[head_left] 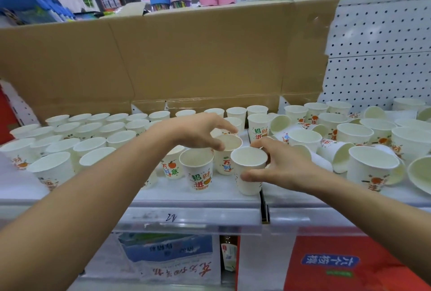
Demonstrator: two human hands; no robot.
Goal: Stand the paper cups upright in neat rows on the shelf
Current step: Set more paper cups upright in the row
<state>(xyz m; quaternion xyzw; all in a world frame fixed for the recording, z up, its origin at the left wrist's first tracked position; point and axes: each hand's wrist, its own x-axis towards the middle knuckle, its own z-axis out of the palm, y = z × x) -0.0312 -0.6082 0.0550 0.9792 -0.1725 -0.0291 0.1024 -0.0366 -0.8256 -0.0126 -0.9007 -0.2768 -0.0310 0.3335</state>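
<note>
Several white paper cups with red, green and orange print cover the white shelf (210,193). At the left they stand upright in rows (93,132). At the right they are jumbled, some lying on their sides (335,150). My right hand (283,167) grips one upright cup (248,171) near the shelf's front, thumb on its near side and fingers curled over its far rim. My left hand (198,132) pinches the rim of another upright cup (227,150) just behind it. A third upright cup (198,169) stands to their left.
A flattened cardboard sheet (186,57) lines the back of the shelf, with white pegboard (377,57) at the right. Stationery and bags sit on top above. Packaged goods (338,265) fill the lower shelf under the price rail (186,218).
</note>
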